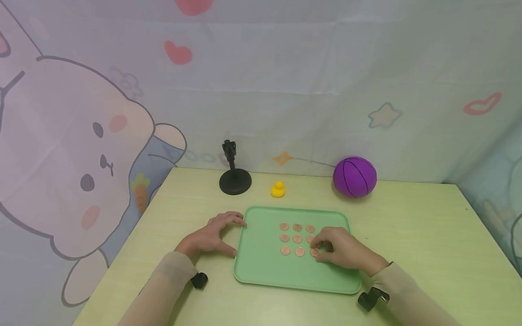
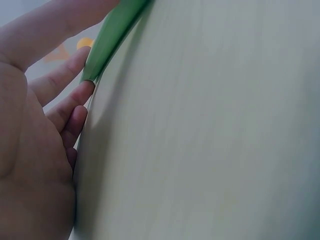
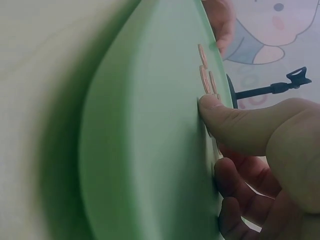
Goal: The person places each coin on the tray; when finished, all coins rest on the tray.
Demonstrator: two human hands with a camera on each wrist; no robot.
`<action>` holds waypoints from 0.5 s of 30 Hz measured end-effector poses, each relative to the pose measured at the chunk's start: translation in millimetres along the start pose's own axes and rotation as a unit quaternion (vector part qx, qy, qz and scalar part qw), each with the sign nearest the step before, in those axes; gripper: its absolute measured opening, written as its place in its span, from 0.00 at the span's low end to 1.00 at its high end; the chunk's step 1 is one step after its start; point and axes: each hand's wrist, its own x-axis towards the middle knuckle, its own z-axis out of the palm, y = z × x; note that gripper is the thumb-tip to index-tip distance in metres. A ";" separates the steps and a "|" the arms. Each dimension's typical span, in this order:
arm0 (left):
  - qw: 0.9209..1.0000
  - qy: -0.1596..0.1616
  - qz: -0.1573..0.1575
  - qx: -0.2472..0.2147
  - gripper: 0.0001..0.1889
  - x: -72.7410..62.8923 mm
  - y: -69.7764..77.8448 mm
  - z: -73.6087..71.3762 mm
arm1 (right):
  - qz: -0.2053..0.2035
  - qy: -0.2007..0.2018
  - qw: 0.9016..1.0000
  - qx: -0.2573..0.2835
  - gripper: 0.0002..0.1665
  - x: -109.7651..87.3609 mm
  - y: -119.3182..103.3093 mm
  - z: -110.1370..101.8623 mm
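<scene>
Several small copper-coloured coins lie flat in three rows on a light green tray. My right hand is over the tray's right part, thumb and fingertips pinching the coin at the near right corner of the rows. In the right wrist view the thumb hides most of that coin, while other coins show beyond it. At the tray's left edge, my left hand touches the rim with spread fingers and thumb. The left wrist view shows its fingertips against the green rim.
Behind the tray, a black stand with a round base, a yellow rubber duck and a purple basketball stand along the back of the pale table. A cartoon-printed cloth hangs behind the table.
</scene>
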 end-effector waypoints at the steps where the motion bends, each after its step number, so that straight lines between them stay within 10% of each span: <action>1: 1.000 0.000 0.000 -0.001 0.38 0.1 0.2 0.0 | 0.002 -0.001 1.000 0.001 0.11 0.0 0.2 -0.1; 15: 1.000 0.003 -0.003 -0.004 0.38 0.2 -0.4 0.7 | 0.009 0.000 1.000 0.000 0.06 1.3 -3.8 -0.1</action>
